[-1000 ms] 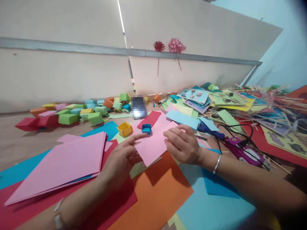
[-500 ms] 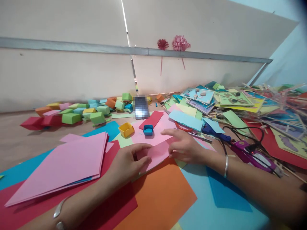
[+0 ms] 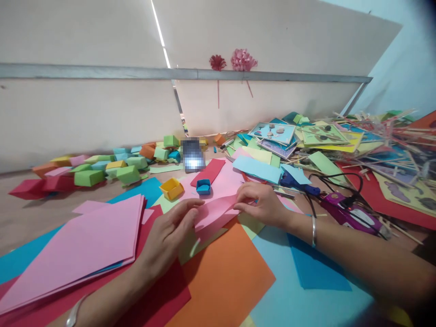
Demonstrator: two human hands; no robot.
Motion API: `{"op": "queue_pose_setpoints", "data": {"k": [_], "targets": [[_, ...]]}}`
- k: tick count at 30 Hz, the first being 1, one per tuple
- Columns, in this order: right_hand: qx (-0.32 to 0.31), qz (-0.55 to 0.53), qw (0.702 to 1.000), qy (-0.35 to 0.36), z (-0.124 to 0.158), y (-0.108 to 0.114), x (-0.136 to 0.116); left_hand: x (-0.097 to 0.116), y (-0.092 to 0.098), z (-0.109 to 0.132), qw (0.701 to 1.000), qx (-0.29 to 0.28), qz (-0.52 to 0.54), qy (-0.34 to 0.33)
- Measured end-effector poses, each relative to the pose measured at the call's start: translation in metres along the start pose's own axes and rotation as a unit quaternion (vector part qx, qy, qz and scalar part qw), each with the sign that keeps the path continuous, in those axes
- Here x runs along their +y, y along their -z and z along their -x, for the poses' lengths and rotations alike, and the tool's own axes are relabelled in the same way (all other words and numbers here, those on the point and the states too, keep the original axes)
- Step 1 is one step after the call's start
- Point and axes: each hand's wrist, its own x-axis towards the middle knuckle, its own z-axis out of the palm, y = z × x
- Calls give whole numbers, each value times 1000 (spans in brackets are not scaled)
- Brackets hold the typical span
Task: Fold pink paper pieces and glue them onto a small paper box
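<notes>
A strip of pink paper (image 3: 215, 211) is stretched between my two hands, its middle bowed slightly. My left hand (image 3: 175, 222) pinches the left end between thumb and fingers. At the right end, my right hand (image 3: 258, 203) grips the paper with its fingertips. Just beyond the strip sit a small blue paper box (image 3: 203, 186) and a yellow paper box (image 3: 172, 188), both with their tops uncovered. A folded red paper piece (image 3: 208, 172) lies behind the blue box. Below my hands is an orange sheet (image 3: 225, 277).
Stacked pink sheets (image 3: 91, 240) lie at left. Several coloured paper boxes (image 3: 89, 177) line the wall. A purple glue gun (image 3: 350, 213) with a black cord rests at right, near decorated cards (image 3: 272, 132) and thin sticks. Light blue paper (image 3: 282, 272) lies front right.
My right hand's fingers, stretched out before, have closed on the strip's right end. The strip is lifted and bowed now. The view has shifted slightly right.
</notes>
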Motion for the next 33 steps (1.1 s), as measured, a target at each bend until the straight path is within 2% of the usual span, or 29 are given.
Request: {"op": "queue_pose_setpoints", "data": {"k": [7,13,26,29,33], "targets": [[3,28,1000,-1,3,-3,1,-2,-1,2,976,16,-81,-203],[5,45,999,-9,4,-2,2,-7,-1,-2,947,66,-143,-279],[-11,132,991,32,4,3,3,-12,1,-1,953,116,-136,-244],[-17,166,985,49,6,3,3,-10,2,-1,956,113,-139,-234],[-10,189,981,37,6,2,4,-7,3,-2,959,104,-120,-235]]}}
